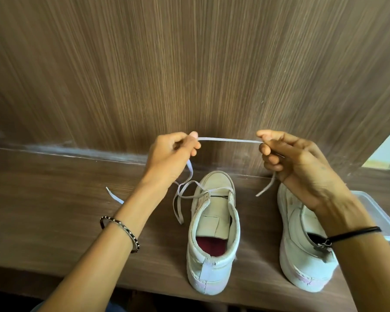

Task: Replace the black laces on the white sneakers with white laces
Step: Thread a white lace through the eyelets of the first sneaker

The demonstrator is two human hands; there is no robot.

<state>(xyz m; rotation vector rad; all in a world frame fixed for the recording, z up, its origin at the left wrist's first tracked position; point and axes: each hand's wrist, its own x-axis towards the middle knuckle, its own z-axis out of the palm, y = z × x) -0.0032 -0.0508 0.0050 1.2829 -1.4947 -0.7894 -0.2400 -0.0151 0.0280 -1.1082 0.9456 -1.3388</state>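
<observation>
White lace [230,140] is held taut above the open sneaker [213,221], pinched by left grip [171,154] and right grip [295,161]; second sneaker [302,260] is set right of it.

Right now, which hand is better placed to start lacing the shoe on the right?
Probably the right hand: it hangs just over the right sneaker, and the short free end of the white lace dangles from its grip. The left hand pinches the lace farther off, near the middle sneaker.
</observation>
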